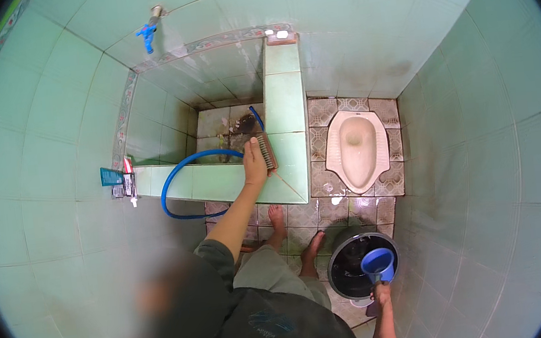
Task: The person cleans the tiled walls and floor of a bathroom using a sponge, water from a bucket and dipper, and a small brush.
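My left hand (255,163) grips a scrub brush (269,152) with a brown back and pale bristles. The brush stands on its side on the corner of the green tiled ledge (291,173). A blue hose (175,172) drapes over that ledge beside my left wrist. On the right, my right hand (381,293) is closed around the handle of a blue water dipper (377,262). The dipper is over the mouth of a black bucket (349,286) on the floor; whether it holds water I cannot tell.
A squat toilet (356,153) is set in the patterned tile floor (302,215) to the right. Toiletry tubes (113,177) stand at the ledge's left end, and a blue tap (148,33) juts from the wall. White pieces (281,34) lie at the ledge's far end.
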